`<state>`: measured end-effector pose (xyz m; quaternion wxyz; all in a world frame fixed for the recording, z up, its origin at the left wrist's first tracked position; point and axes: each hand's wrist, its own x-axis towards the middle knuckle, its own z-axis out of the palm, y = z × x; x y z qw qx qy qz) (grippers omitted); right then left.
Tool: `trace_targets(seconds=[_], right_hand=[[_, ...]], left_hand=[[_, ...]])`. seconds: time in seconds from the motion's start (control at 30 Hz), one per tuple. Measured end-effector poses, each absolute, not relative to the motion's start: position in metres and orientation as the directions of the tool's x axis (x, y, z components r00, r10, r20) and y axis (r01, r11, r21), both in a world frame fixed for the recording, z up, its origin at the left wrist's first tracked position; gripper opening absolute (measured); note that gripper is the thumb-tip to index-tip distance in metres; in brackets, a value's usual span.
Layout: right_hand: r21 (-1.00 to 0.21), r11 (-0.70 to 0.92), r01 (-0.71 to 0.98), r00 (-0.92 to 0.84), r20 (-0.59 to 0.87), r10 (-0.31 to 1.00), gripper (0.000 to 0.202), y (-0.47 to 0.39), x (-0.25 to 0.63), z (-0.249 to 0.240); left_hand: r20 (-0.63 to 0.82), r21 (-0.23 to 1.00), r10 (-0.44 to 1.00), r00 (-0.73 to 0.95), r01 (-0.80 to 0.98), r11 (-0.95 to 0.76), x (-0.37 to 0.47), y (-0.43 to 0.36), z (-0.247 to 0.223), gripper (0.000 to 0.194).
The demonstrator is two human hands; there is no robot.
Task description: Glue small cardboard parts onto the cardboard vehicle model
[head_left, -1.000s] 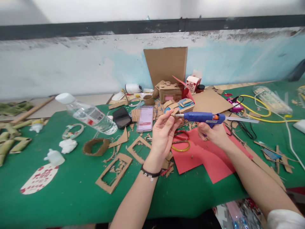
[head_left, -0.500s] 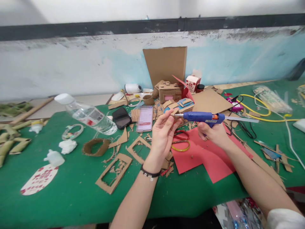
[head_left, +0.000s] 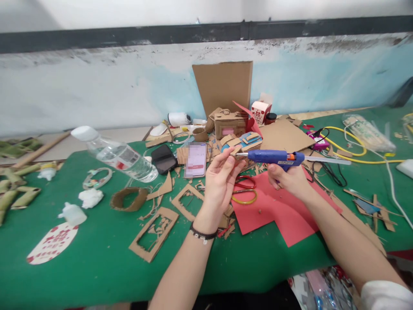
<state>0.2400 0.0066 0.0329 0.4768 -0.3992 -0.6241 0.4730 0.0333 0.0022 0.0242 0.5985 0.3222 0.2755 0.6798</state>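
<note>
A blue hot glue gun point(head_left: 272, 157) is gripped in my right hand point(head_left: 287, 178), with a clear glue stick point(head_left: 327, 160) poking out of its back. Its metal nozzle meets a small piece of cardboard point(head_left: 237, 151), pinched between the fingers of my left hand point(head_left: 222, 174). Whether glue is coming out is too small to tell. Below the hands lie scissors point(head_left: 245, 197) with red and yellow handles, their blades hidden, and red paper point(head_left: 284, 211). Just behind stands a cardboard piece with blue patches point(head_left: 250, 141).
A water bottle point(head_left: 118, 157) leans at the left, near a phone point(head_left: 196, 160) and a black case point(head_left: 164, 159). Cut cardboard frames point(head_left: 154, 254) and scraps lie in front. A cardboard box model point(head_left: 230, 125) stands at the back; a yellow cable point(head_left: 358, 153) runs at the right.
Both hands hold nearly the same pose, with the nozzle still at the cardboard piece. The glue gun's tip has shifted very slightly left and up; the whole view has moved a little.
</note>
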Motion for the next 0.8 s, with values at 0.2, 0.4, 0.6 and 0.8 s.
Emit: trace_targets(seconds=[0.2, 0.4, 0.6, 0.8], right_hand=[[-0.97, 0.239, 0.044, -0.207, 0.226, 0.952, 0.06, 0.0067, 0.24, 0.0332], [-0.969, 0.241, 0.055, -0.196, 0.226, 0.954, 0.061, 0.0075, 0.2399, 0.0328], [-0.97, 0.23, 0.084, -0.181, 0.212, 0.96, 0.059, 0.0072, 0.2419, 0.0341], [-0.963, 0.242, 0.121, -0.181, 0.218, 0.959, 0.064, 0.0079, 0.245, 0.0319]], left_hand=[[0.092, 0.763, 0.993, -0.075, -0.636, -0.118, 0.0334, 0.0025, 0.0237, 0.038], [0.082, 0.766, 0.994, -0.072, -0.633, -0.109, 0.0322, 0.0032, 0.0216, 0.038], [0.089, 0.765, 0.994, -0.068, -0.634, -0.112, 0.0323, 0.0012, 0.0235, 0.035], [0.076, 0.763, 0.995, -0.063, -0.639, -0.099, 0.0318, 0.001, 0.0238, 0.036]])
